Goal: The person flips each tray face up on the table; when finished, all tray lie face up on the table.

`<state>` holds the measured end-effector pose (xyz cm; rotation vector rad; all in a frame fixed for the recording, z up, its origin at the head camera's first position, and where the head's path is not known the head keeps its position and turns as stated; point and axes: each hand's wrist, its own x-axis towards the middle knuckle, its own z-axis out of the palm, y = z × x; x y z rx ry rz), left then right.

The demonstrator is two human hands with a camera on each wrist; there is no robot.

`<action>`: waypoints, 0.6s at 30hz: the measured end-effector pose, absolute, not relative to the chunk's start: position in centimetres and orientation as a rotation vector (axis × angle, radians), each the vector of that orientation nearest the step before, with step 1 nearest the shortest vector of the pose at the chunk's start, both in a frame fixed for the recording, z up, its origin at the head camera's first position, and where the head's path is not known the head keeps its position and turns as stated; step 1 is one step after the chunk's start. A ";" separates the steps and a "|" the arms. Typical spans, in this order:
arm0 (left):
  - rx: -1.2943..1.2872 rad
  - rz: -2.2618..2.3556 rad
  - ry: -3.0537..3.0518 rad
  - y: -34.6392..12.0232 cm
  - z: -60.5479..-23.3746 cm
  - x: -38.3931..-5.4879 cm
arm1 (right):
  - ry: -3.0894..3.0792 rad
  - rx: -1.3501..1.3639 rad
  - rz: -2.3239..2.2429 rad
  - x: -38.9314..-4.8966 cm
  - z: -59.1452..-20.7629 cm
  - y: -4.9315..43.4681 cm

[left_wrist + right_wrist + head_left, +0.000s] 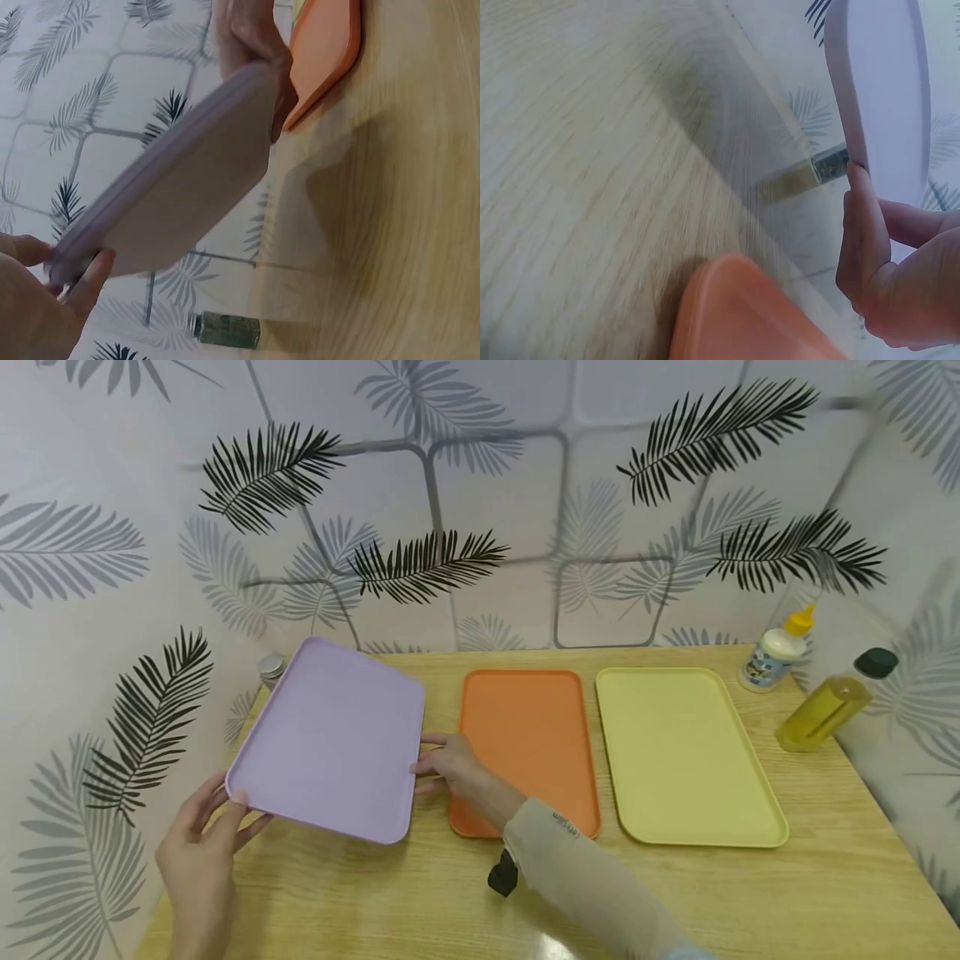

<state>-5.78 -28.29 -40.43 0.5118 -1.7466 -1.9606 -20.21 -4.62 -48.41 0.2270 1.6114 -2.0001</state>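
A purple rectangular tray (333, 739) is held tilted above the left part of the table, its shadow falling on the wood. My left hand (202, 835) grips its near left corner, thumb on the rim and fingers beneath. At the tray's right edge my right hand (450, 764) pinches the rim. In the left wrist view the underside of the purple tray (202, 180) shows, apart from the tabletop. An orange tray (525, 743) lies flat under my right wrist, and a yellow tray (690, 752) lies to its right.
Behind the purple tray stands a small jar (271, 668) with a silver lid. A white glue bottle (772, 652) with a yellow cap and a bottle of yellow liquid (825, 710) stand at the right. Patterned wall covering (495, 610) borders the wooden table (375, 902).
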 end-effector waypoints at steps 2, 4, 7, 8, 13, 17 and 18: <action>0.401 -2.018 -1.790 -29.3 -40.5 -6.2 | 1.626 0.232 -1.994 -20.3 -48.3 -4.2; 0.249 -2.124 -1.861 -30.7 -40.5 -6.8 | 1.649 0.208 -1.978 -20.3 -48.3 -3.7; 0.037 -2.276 -2.004 -32.9 -40.6 -8.1 | 1.670 0.176 -1.965 -20.2 -48.2 -3.2; -0.015 -2.301 -2.057 -33.5 -40.7 -8.6 | 1.675 0.166 -1.963 -20.1 -48.3 -3.1; -0.100 -2.234 -2.389 -35.7 -41.1 -11.4 | 1.688 0.140 -1.951 -19.8 -48.6 -2.6; -0.091 -2.057 -2.667 -36.6 -41.2 -13.6 | 1.722 0.117 -1.940 -19.4 -48.7 -2.2; -0.061 -2.027 -2.718 -36.7 -41.3 -14.1 | 1.733 0.113 -1.938 -19.4 -48.6 -2.1</action>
